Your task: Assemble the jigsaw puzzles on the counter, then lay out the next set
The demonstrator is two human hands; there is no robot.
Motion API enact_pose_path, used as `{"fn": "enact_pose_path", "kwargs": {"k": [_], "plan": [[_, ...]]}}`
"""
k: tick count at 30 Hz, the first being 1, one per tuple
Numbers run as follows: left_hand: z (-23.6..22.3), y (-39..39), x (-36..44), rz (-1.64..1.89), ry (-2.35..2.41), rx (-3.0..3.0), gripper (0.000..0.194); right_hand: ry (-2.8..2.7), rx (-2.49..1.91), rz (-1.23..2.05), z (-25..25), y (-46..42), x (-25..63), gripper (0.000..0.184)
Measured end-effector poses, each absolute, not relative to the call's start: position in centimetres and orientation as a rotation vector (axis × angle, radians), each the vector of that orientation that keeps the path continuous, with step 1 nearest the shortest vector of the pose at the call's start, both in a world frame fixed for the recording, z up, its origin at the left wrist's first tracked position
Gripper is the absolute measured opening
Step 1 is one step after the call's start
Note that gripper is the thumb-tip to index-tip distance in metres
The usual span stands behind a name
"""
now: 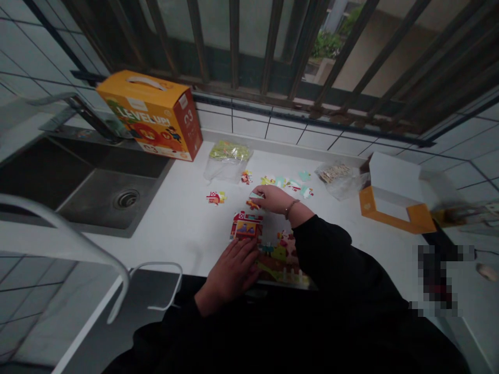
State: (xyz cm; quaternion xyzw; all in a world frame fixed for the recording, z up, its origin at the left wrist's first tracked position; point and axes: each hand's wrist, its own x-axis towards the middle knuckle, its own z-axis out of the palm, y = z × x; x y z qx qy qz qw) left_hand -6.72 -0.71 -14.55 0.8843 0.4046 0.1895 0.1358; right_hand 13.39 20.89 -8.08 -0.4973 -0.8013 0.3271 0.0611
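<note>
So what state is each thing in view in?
left hand, open, flat on the jigsaw puzzle
right hand, fingertips on a loose puzzle piece
jigsaw puzzle, partly assembled
orange LEVEL UP! box, standing, looks closed
white carton, open
plastic bag, green contents

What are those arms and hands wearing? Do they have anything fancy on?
The left hand and right hand are bare, with no gloves. The arms wear baggy black sleeves, and a thin bracelet circles the right wrist.
</note>
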Motion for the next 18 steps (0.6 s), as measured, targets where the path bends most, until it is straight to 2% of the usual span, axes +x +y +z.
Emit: {"fn": "enact_pose_path", "kwargs": {"k": [12,18], "plan": [[-14.9,-0.8,-6.7,0.557,1.179,2.573,0.04,-2.691,-1.499,0.853,-8.8,19.9,13.8,0.018],[-14.9,-0.7,-6.7,0.558,1.187,2.567,0.043,-2.702,-1.473,0.678,-9.7,18.4,13.2,0.047]]}}
